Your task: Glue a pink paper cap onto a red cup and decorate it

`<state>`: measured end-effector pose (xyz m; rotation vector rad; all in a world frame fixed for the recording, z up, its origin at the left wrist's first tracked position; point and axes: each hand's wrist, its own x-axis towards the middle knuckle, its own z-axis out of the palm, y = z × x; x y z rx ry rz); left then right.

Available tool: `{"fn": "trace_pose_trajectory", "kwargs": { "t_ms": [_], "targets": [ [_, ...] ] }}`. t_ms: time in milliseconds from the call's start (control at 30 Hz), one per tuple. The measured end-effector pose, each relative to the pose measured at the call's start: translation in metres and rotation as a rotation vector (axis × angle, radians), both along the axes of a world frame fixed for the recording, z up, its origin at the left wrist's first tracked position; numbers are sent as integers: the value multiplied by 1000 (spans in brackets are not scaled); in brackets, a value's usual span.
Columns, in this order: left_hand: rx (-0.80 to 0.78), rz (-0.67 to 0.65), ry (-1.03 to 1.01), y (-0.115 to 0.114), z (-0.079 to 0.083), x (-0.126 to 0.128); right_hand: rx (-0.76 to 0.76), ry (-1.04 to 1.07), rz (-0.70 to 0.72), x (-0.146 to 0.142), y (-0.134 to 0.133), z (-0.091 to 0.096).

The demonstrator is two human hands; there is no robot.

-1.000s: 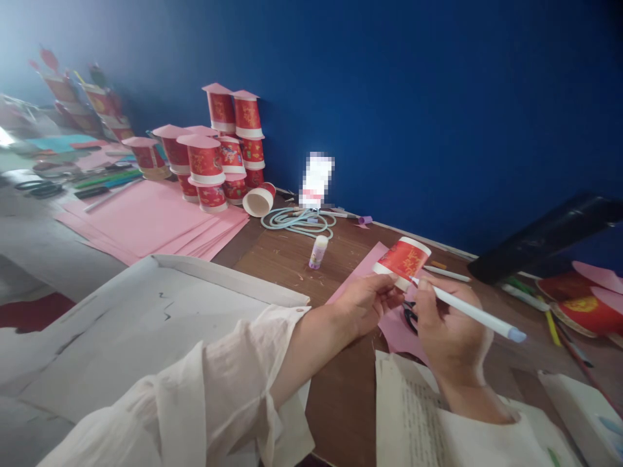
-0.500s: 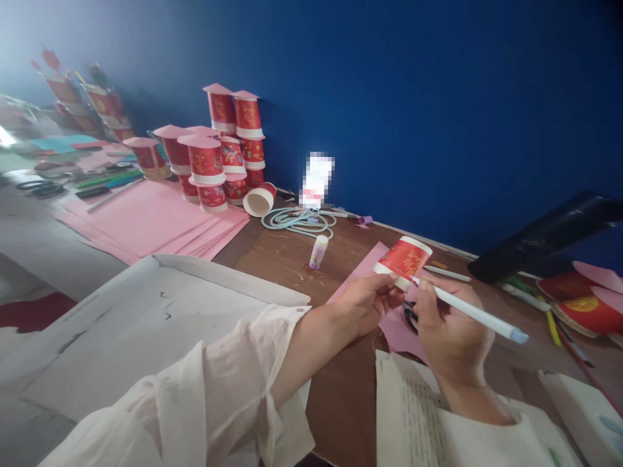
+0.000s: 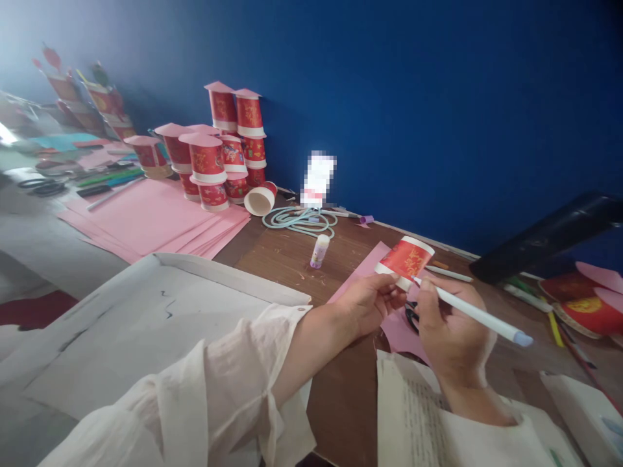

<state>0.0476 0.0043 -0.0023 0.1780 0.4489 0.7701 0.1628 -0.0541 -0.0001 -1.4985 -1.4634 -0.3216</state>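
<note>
1. Left hand [image 3: 370,301]: I read it as closed on the cup [image 3: 406,259], with the fingertips pinching the cup's lower end. The cup is red with a white rim. It is tilted onto its side and held clear of the table [image 3: 282,259], to the right of the glue stick [image 3: 320,251].

2. Right hand [image 3: 450,331]: I read it as clenched round the pen [image 3: 479,316] in a writing grip. The pen is white with a pale blue end. Its tip meets the cup's lower rim, and its blue end points away from the glue stick, to the right.

3. Pink sheet [image 3: 363,275]: it lies flat on the table beneath both hands, with its far corner just right of the glue stick. The scissors [image 3: 411,318] lie on this sheet, mostly hidden between the two hands.

4. Glue stick: it stands upright on the table and touches nothing.

5. Behind the glue stick, toward the wall [image 3: 438,97], I see a coiled pale cord [image 3: 299,220].

6. Behind and left of the glue stick is the cup stack [image 3: 219,155]. Its cups are inverted and topped with pink paper. One cup beside it lies on its side.

7. Left of the glue stick lies the paper pile [image 3: 156,217], which is pink.

8. Nearer me than the glue stick, to the left, lies a white board [image 3: 146,318]. To the right, a printed page [image 3: 409,415] sits under the right wrist.
</note>
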Motion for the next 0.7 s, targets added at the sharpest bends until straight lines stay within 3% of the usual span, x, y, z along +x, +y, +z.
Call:
{"fn": "trace_pose_trajectory", "kwargs": {
  "t_ms": [367, 700],
  "targets": [
    [37, 71, 8, 0, -4, 3, 25, 110, -3, 4, -1, -2],
    [36, 55, 28, 0, -4, 3, 48, 4, -39, 0, -5, -1]
  ]
}}
